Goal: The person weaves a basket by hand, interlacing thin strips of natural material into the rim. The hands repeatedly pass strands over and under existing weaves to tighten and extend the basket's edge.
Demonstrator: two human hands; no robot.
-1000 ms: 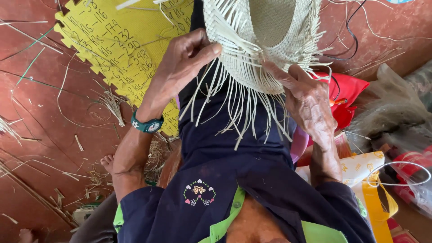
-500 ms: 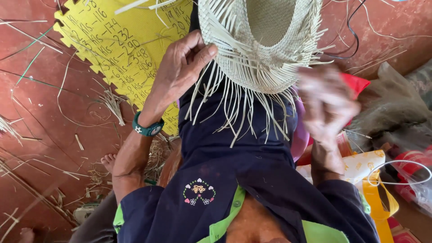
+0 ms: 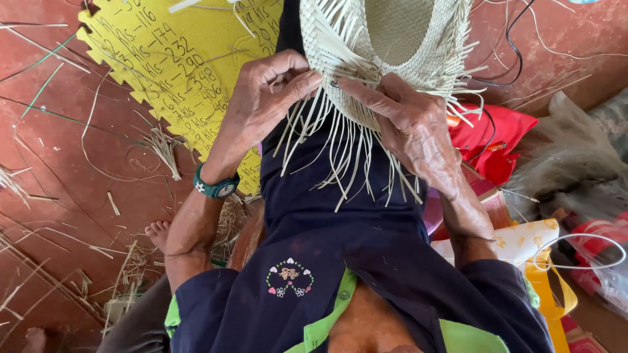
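**A:** Start nearest the camera. What does the person have in the lap?

**B:** A dark blue garment (image 3: 340,229) with a small embroidered motif and a green trim, stretched over the knees. Loose pale strands hang down over it from the woven straw hat (image 3: 392,46), which sits just beyond the knees, crown away from the viewer and the unfinished brim edge toward the hands.

**A:** And the hands?

**B:** The left hand (image 3: 265,98), with a teal wristwatch (image 3: 216,187) on its wrist, has its fingers curled shut, pinching strands at the brim edge between thumb and fingertips. The right hand (image 3: 409,121) lies against the brim beside it, fingers stretched and pressed together, holding a strand down against the weave. The two hands nearly touch.

**A:** Which step does that look like?

**B:** Plaiting the brim, judging by the grip: one strand is being tucked while its neighbours are held flat. The next move would call for keeping the held strands taut while the following loose strand is picked out of the fringe.

**A:** What lies farther out?

**B:** A yellow foam mat (image 3: 176,65) with handwriting on the red floor (image 3: 59,131), scattered straw offcuts, a red cloth (image 3: 497,140) to the right, and black cables (image 3: 517,39) beyond the hat.
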